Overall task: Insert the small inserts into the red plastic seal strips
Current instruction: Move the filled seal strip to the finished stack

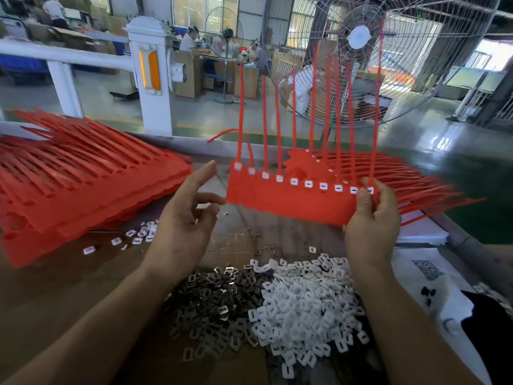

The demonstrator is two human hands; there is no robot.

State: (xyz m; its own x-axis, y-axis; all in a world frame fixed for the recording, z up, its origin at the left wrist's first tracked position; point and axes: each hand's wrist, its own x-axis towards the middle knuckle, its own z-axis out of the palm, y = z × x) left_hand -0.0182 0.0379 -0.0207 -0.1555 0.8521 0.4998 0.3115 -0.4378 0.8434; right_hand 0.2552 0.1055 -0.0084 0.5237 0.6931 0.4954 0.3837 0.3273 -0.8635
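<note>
While right hand pinches strip sheet, left hand hovers beside.

Daylight floods in from windows behind my fan; glare on the floor below it. Fan cage bows at the edges. My left hand slightly motion-blurred.

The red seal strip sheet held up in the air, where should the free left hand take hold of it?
Pinch the red seal strip sheet at its bare left edge, coming from the left. The right hand holds the far end, and the tails stand up above.
</note>
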